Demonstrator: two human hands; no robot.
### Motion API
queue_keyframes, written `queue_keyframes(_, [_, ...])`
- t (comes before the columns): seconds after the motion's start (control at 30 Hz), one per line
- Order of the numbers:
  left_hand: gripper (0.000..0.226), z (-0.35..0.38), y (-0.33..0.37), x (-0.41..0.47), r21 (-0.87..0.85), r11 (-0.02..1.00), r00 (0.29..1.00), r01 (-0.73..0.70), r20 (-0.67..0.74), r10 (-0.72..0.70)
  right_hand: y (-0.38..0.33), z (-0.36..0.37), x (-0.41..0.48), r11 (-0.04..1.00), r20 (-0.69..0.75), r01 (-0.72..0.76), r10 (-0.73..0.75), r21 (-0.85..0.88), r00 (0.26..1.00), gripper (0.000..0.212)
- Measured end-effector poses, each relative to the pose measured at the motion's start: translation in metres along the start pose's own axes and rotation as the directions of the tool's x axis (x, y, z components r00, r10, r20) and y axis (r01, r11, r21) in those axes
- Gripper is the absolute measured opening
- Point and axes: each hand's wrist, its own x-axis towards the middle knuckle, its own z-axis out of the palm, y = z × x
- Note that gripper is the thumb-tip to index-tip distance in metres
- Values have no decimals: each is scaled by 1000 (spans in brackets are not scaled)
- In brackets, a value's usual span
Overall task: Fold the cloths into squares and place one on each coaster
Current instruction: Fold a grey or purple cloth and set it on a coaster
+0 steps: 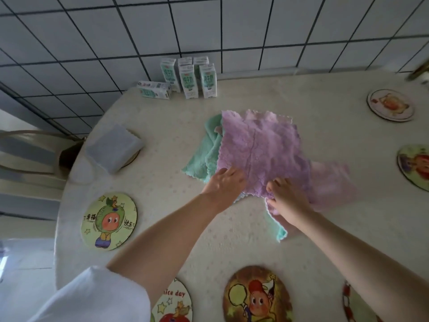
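A purple cloth (262, 149) lies spread on top of a pile in the middle of the table, over a mint green cloth (206, 149) that shows at its left and near edges. Another purple cloth (332, 182) sticks out at the right. My left hand (224, 184) grips the near left edge of the top purple cloth. My right hand (287, 201) pinches its near edge. A folded grey cloth (113, 147) sits on a coaster at the left. Round cartoon coasters lie around the rim: green (109, 220), brown (257, 296), a far right coaster (391, 105).
Several milk cartons (189, 77) stand at the table's far edge by the tiled wall, one lying flat. More coasters lie at the right edge (415, 166) and near edge (173, 303). The table's left rim (69, 182) borders a chair.
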Motion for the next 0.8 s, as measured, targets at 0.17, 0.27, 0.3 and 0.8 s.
queue_keyframes(0.17, [33,15,5,8,35,999,1000,-6,-20,7,8,10,4,998,-135,55,-52,14,989,26])
queue_keyframes(0.27, [31,23,1,12,21,999,999,26,-22,-25,12,7,6,981,-222,80,-39,178,974,11])
queue_keyframes(0.3, [32,24,0,13,9,999,999,33,-20,-32,14,5,8,960,-206,67,-10,272,979,11])
queue_keyframes(0.8, [13,-4,-19,26,-294,931,971,215,-36,-235,37,-44,20,879,-101,78,-34,471,994,11])
